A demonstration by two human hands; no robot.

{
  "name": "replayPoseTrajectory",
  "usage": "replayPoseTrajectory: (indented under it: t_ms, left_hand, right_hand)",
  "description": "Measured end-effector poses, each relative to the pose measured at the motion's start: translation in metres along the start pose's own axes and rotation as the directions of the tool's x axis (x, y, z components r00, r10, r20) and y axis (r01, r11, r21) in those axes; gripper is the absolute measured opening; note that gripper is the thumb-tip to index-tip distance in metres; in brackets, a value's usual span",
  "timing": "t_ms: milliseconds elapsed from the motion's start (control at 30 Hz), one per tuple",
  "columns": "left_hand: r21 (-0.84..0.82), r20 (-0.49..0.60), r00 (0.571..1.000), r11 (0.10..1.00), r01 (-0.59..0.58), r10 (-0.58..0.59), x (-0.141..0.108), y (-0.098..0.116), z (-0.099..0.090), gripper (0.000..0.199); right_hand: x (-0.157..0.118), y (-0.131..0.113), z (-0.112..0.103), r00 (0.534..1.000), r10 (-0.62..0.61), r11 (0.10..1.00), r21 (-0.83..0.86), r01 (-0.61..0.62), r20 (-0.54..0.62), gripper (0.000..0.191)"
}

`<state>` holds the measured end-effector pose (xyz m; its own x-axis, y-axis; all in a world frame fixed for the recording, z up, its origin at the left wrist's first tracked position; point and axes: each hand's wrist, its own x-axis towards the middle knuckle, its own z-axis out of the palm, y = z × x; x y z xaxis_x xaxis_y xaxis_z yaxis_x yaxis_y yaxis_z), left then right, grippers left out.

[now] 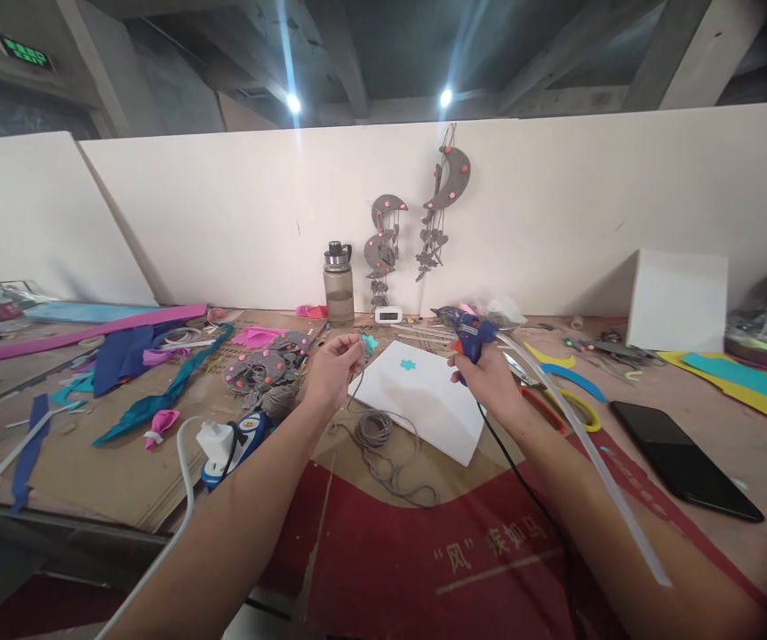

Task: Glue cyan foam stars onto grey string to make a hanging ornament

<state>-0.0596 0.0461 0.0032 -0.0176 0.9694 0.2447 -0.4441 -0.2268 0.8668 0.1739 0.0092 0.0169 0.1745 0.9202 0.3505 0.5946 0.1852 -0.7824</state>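
My left hand [335, 369] pinches a small teal flower piece [370, 343] at its fingertips, over the left edge of a white board [423, 404]. Grey cord [375, 429] trails below that hand and lies coiled on the cardboard. A second teal flower [408, 364] rests flat on the board. My right hand [486, 372] is wrapped round a blue glue gun [473, 336], whose nozzle points left above the board's back right corner. A black cable runs down from the gun's handle. A long clear glue stick [583, 444] extends from the gun's rear toward the right forearm.
Left of the hands are grey felt pieces [250, 372], a blue power strip [250, 437] and felt strips [156, 409]. Behind stand a bottle [339, 284] and small clock [388, 315]. At right lie scissors [579, 413] and a black phone [683, 458]. Moon ornaments [453, 178] hang behind.
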Motion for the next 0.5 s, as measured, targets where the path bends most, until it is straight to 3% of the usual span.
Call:
replayPoseTrajectory:
  t_ms: [167, 333, 500]
  left_hand:
    - [0.021, -0.024, 1.0, 1.0, 0.012, -0.012, 0.0, -0.002, 0.0, 0.032]
    - [0.032, -0.065, 0.997, 0.999, -0.026, 0.028, -0.001, -0.003, 0.001, 0.041]
    - [0.095, -0.03, 1.0, 0.995, -0.003, 0.006, -0.001, -0.006, -0.001, 0.032]
  right_hand:
    - [-0.021, -0.022, 0.006, 0.975, -0.156, 0.952, 0.286, 0.107, 0.155, 0.025]
    - [-0.036, -0.028, 0.018, 0.946, -0.244, 0.916, 0.372, 0.151, 0.216, 0.021]
    - [-0.044, -0.029, 0.024, 0.937, -0.249, 0.917, 0.371, 0.146, 0.246, 0.022]
